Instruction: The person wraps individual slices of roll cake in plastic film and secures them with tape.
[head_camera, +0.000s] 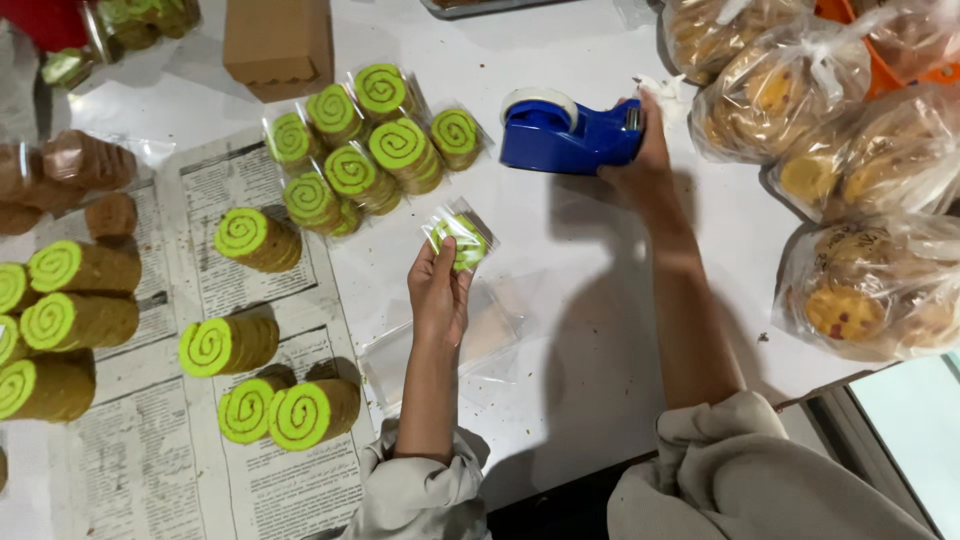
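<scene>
My left hand (438, 290) holds up a small clear bag of green spiral cookies (462, 238) over the white table (590, 300). My right hand (645, 160) reaches to the cutter end of a blue tape dispenser (565, 135) with a white tape roll; its fingers rest on the dispenser's right end. Just left of the dispenser lies a cluster of several wrapped green spiral cookie packs (365, 150). Empty clear plastic bags (490, 335) lie flat under my left wrist.
Unwrapped stacks of green spiral cookies (230, 345) lie on newspaper (150, 450) at the left. Large clear bags of yellow cookies (850, 150) crowd the right side. A brown cardboard box (278, 45) stands at the back. The table edge runs along the bottom right.
</scene>
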